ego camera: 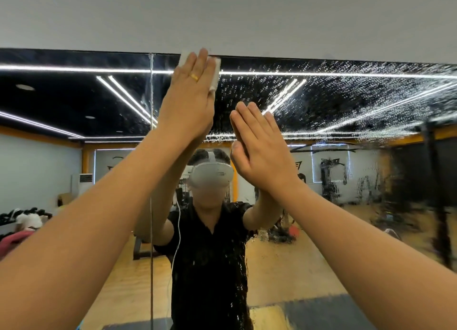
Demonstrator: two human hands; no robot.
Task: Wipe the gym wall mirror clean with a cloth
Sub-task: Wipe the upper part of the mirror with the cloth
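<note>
Wall mirror (346, 102) spans the view under a grey wall (222, 12). Spray droplets (371, 82) cover its right part, and a vertical seam (151, 94) runs left of centre. Left hand (190, 99), fingers straight, presses a white cloth (217, 69) flat at the mirror's top edge. Right hand (259, 146) lower, flat, holding nothing. Gold ring (194, 77) on left hand.
</note>
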